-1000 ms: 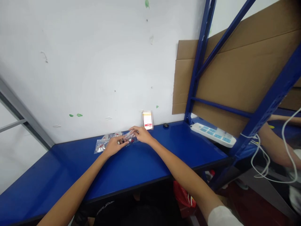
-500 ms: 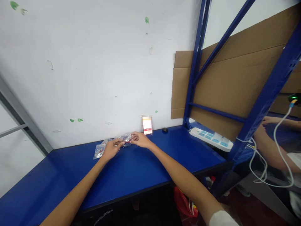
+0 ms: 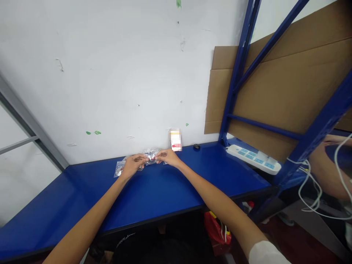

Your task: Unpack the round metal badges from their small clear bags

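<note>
Between my two hands is a small clear plastic bag (image 3: pixel 150 151) with a shiny silver and red item inside; the item's kind is too small to make out. My left hand (image 3: pixel 133 164) pinches the bag's left side with thumb and fingers. From the right, my right hand (image 3: pixel 167 157) pinches its other side. Another clear bag (image 3: pixel 119 168) with a similar silver item lies on the blue tabletop (image 3: pixel 159 194), just left of my left hand and partly hidden by it.
A phone-like upright card or screen (image 3: pixel 176 140) leans on the wall, beside a small black object (image 3: pixel 196 146). A white power strip (image 3: pixel 254 158) lies at the right by the blue metal frame (image 3: pixel 236 77). Another person's arm (image 3: pixel 334 172) shows at far right.
The view has shifted slightly, so the scene sits a little higher and further right. My hands have drawn closer together on the bag, which now stands more upright.
</note>
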Action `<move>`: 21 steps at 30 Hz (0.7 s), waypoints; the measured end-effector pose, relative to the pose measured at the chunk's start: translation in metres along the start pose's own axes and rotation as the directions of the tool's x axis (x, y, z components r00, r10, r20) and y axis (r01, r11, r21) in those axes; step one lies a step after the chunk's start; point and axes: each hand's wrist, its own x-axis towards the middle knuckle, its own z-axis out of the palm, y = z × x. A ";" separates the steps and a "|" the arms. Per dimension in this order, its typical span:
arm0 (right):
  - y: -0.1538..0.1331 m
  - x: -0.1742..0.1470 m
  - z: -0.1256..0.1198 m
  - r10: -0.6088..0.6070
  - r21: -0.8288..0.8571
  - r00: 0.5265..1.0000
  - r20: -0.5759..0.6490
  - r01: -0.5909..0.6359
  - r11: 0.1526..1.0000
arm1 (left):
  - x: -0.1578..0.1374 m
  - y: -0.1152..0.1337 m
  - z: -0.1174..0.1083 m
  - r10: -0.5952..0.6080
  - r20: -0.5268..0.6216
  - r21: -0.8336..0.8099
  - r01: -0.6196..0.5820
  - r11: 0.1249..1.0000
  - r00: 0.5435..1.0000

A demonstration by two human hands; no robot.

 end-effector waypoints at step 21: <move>-0.001 -0.004 0.000 0.049 -0.065 0.998 0.032 -0.047 0.997 | -0.001 0.005 -0.002 -0.046 0.027 0.032 0.046 0.998 0.999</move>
